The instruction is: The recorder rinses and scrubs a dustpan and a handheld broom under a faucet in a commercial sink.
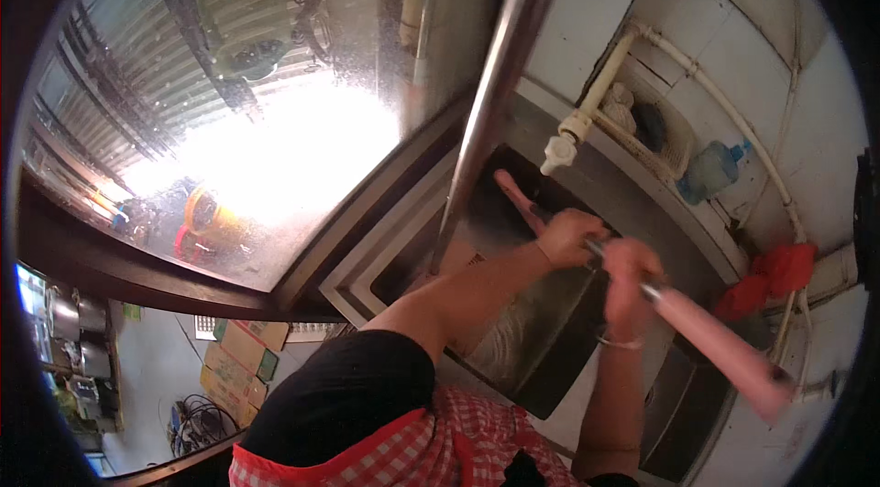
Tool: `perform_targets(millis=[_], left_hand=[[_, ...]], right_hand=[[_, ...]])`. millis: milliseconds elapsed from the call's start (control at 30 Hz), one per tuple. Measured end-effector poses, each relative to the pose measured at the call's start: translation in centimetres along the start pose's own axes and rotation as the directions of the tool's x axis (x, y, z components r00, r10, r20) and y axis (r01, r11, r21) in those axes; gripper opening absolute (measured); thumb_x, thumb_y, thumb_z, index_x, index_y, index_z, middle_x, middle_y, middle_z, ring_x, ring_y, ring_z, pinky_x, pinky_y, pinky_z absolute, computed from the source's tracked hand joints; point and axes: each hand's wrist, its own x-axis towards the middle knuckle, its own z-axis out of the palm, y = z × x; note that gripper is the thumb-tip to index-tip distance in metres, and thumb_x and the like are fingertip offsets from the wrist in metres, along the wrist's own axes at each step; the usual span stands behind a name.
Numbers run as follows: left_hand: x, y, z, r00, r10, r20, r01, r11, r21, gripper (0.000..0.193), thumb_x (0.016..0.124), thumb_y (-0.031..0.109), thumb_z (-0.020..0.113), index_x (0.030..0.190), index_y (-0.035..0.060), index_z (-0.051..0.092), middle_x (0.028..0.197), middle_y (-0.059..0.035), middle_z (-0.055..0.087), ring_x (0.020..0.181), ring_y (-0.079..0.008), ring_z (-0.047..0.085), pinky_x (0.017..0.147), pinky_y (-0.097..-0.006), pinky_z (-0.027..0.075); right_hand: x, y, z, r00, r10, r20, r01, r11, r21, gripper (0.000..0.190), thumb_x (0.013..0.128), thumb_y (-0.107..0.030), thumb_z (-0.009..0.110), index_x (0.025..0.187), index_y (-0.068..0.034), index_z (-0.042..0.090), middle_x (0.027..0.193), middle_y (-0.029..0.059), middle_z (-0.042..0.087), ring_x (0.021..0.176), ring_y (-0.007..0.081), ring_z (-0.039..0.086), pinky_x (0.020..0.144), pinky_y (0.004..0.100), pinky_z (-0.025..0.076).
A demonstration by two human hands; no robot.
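My left hand point(572, 238) is wrapped around a long rod near its upper-left stretch. Lower along the same rod, my right hand point(629, 267) grips it close beside the left one. The rod point(722, 343) has metal in the middle and pink sections toward both ends; its lower-right end is motion-blurred, and I cannot tell what tool it is. It slants over a stainless steel sink point(591, 343) with rippled water point(509, 343) in the basin. Part of the rod is hidden by my fingers.
A metal pole point(491, 85) crosses close to my left arm. Above the sink are a white tap point(560, 150), wall pipe point(729, 109), basket point(677, 150) and blue plastic bottle point(711, 171). Red cloth point(773, 277) hangs at right. Glass point(227, 40) stands left; flattened cardboard point(237, 367) lies below.
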Motion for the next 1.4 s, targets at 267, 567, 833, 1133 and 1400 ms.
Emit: perform_targets(millis=[267, 567, 833, 1133, 1400], left_hand=[[-3.7, -5.0, 0.7, 0.984, 0.027, 0.175, -0.029, 1.0, 0.005, 0.018, 0.054, 0.01, 0.062, 0.07, 0.0112, 0.055, 0.064, -0.0079, 0.054, 0.066, -0.03, 0.054, 0.061, -0.04, 0.041], [-4.5, -5.5, 0.4, 0.98, 0.003, 0.198, -0.007, 1.0, 0.018, 0.019, 0.055, 0.012, 0.062, 0.072, 0.0109, 0.055, 0.066, -0.0089, 0.055, 0.066, -0.0311, 0.054, 0.063, -0.0387, 0.041], [-0.4, 0.6, -1.0, 0.935, 0.349, -0.064, -0.349, 0.937, 0.012, 0.013, 0.064, 0.01, 0.064, 0.063, 0.0087, 0.051, 0.062, -0.0104, 0.052, 0.063, -0.0306, 0.053, 0.06, -0.038, 0.04], [1.4, 3.3, -2.0, 0.95, 0.311, -0.039, -0.311, 0.95, 0.002, 0.012, 0.07, 0.012, 0.062, 0.064, 0.0096, 0.053, 0.063, -0.0094, 0.054, 0.065, -0.031, 0.053, 0.06, -0.0395, 0.039], [0.5, 2.8, -1.9, 0.987, 0.152, 0.051, -0.158, 0.975, 0.154, 0.01, 0.063, 0.013, 0.062, 0.064, 0.012, 0.052, 0.06, -0.0077, 0.053, 0.063, -0.0305, 0.053, 0.062, -0.0404, 0.04]], right_hand=[[-3.9, 4.0, 0.6, 0.994, -0.048, -0.096, 0.04, 0.995, -0.087, 0.021, 0.085, -0.017, 0.047, 0.068, -0.005, 0.045, 0.07, 0.0044, 0.048, 0.068, 0.0147, 0.046, 0.067, 0.0286, 0.04], [-2.5, -3.3, 1.6, 0.978, -0.115, -0.174, 0.132, 0.987, 0.09, 0.018, 0.086, -0.016, 0.046, 0.073, -0.005, 0.048, 0.071, 0.0038, 0.048, 0.07, 0.0128, 0.045, 0.069, 0.028, 0.04], [-3.1, -0.9, 1.2, 0.986, -0.108, -0.129, 0.118, 0.99, 0.079, 0.011, 0.085, -0.011, 0.045, 0.077, -0.004, 0.049, 0.079, 0.0052, 0.05, 0.075, 0.0156, 0.046, 0.076, 0.0294, 0.041], [-2.1, -3.5, 2.3, 0.956, -0.172, -0.239, 0.232, 0.939, 0.253, 0.022, 0.087, -0.009, 0.039, 0.065, -0.01, 0.041, 0.064, 0.0018, 0.037, 0.064, 0.0183, 0.042, 0.068, 0.0297, 0.038], [-3.1, -0.7, 1.1, 0.988, -0.099, -0.116, 0.116, 0.981, 0.154, 0.024, 0.087, -0.011, 0.038, 0.063, -0.01, 0.038, 0.062, 0.0019, 0.036, 0.062, 0.0161, 0.038, 0.071, 0.0302, 0.037]])
